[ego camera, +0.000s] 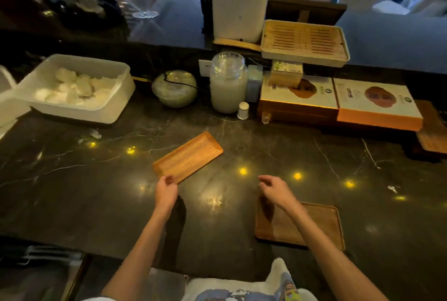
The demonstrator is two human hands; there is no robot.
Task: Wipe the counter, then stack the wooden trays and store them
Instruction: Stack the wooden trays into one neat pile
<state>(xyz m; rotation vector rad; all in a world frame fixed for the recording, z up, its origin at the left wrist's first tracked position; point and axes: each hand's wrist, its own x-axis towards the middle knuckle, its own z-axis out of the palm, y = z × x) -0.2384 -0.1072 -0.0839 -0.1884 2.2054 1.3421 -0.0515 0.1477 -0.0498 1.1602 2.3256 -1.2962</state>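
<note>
- Hands reach out over a dark marbled desk (242, 131), both arms bare.
- Left hand (165, 190) is at the near end of a light wooden tray (188, 157); its grip looks pinched on the tray's near edge, fingertips (169, 179) touching the wood.
- That tray lies slantwise near the middle of the desk, its far end pointing toward the back edge.
- Right hand (273, 188) hovers with loosely curled fingers, its grip part open and holding nothing.
- Darker wooden tray (314, 225) lies flat under the right forearm, close to the desk's front edge, well apart from the light one.
- Along the back edge stand a white tub (79, 107) toward the left corner, a glass bowl (174, 89), a glass jar (227, 83) and flat boxes (338, 105) toward the right.
- Slatted tray (304, 42) sits raised above the boxes.
</note>
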